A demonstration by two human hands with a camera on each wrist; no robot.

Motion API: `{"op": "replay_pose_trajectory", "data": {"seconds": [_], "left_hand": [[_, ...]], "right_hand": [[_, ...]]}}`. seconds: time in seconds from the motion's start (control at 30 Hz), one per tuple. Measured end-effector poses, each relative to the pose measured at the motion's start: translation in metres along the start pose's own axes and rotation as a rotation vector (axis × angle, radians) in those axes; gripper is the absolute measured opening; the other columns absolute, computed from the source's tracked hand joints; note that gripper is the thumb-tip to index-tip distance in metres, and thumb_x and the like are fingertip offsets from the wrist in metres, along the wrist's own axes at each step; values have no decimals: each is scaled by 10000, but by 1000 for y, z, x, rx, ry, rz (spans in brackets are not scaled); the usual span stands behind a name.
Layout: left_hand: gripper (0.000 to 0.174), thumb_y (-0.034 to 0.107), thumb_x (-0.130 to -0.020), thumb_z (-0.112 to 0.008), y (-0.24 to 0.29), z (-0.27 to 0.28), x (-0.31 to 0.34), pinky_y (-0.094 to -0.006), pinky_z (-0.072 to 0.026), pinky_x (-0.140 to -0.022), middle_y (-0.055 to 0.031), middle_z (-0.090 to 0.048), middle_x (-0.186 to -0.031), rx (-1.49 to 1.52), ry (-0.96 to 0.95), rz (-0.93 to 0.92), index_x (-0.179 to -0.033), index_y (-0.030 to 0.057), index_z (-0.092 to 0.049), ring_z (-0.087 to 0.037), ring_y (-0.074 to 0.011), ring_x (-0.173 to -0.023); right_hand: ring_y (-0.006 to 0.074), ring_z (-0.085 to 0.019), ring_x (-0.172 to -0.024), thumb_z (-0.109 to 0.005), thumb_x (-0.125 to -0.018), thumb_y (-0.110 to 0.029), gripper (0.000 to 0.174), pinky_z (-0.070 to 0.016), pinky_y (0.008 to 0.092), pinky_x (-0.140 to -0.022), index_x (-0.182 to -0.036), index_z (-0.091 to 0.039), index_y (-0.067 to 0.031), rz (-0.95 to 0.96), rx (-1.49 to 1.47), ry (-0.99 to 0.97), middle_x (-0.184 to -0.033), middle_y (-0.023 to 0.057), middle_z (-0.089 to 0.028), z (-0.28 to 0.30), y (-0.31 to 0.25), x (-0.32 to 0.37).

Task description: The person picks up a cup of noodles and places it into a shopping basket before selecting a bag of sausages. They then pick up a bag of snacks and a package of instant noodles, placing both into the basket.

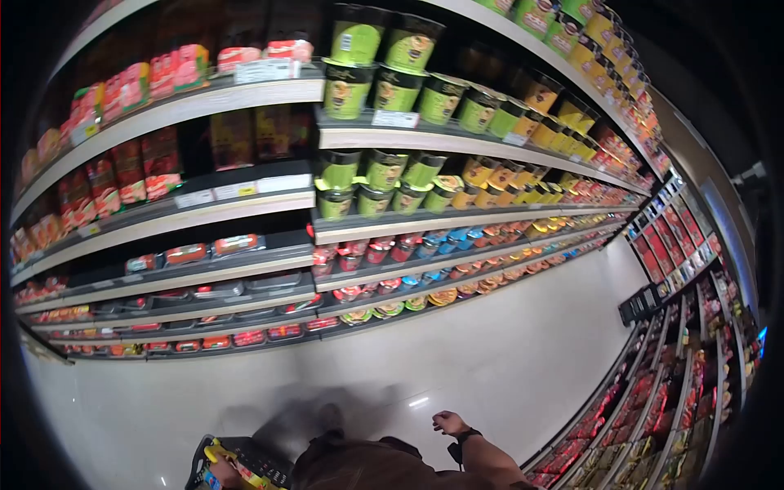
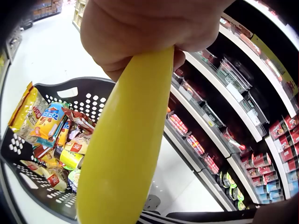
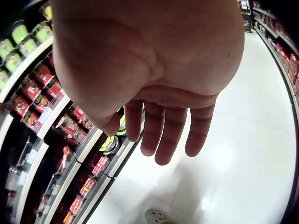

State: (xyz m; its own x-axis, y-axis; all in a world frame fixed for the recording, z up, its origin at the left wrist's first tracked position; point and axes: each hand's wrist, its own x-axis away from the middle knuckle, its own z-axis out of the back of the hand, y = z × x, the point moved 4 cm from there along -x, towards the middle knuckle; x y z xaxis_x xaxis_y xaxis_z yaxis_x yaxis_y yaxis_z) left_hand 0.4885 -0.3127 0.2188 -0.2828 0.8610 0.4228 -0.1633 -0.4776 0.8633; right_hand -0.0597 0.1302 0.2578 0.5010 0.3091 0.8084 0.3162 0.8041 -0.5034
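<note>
My left hand (image 2: 149, 23) grips the yellow handle (image 2: 126, 140) of a black shopping basket (image 2: 93, 84) with holes in its walls. Inside the basket lie a yellow snack bag (image 2: 29, 112), a blue and orange packet (image 2: 49, 122), a yellow-labelled container (image 2: 68, 157) and several smaller packets. In the head view that left hand (image 1: 222, 472) is low at the left, beside my body. The right hand (image 3: 149, 60) hangs over the floor with nothing in it, fingers loosely extended in the right wrist view. Low in the head view, the right hand (image 1: 451, 422) is apart from any goods.
A long shelf unit (image 1: 196, 94) runs ahead, with green cup noodles (image 1: 347, 90), red packs (image 1: 159, 77) and more cups. Another shelf row (image 1: 653, 392) stands along the right. Pale floor (image 1: 523, 343) lies between them. A shoe (image 3: 156, 216) shows below the right hand.
</note>
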Motion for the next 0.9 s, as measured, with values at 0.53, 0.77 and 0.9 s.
{"op": "replay_pose_trajectory", "data": {"seconds": [0.53,0.77,0.9], "left_hand": [[738,658,-891,-446,46,-95,86,-362,-510,-705,-167,-672,-888,-482,58,110,-974,-50,-635,-658,-279,-763],[538,484,-931,-511,-8,-128,135,-446,-503,-786,-234,-663,-996,-1259,-87,-662,-1165,6,-589,-643,-379,-888],[733,620,-869,-485,10,-137,217,-487,-457,-862,-328,-626,-998,-962,-41,-171,-1068,-72,-624,-601,-462,-982]], "right_hand": [[190,-685,-790,-570,-886,-363,391,-521,311,-572,-1112,-608,-48,1,74,-118,-935,79,-691,97,5,-74],[192,-668,-681,-576,-890,-312,321,-501,313,-551,-1074,-618,-53,229,52,-11,-878,87,-673,243,-2,-144],[210,-675,-838,-547,-913,-303,315,-532,375,-672,-1109,-573,-57,23,149,-108,-980,95,-665,293,15,-142]]}}
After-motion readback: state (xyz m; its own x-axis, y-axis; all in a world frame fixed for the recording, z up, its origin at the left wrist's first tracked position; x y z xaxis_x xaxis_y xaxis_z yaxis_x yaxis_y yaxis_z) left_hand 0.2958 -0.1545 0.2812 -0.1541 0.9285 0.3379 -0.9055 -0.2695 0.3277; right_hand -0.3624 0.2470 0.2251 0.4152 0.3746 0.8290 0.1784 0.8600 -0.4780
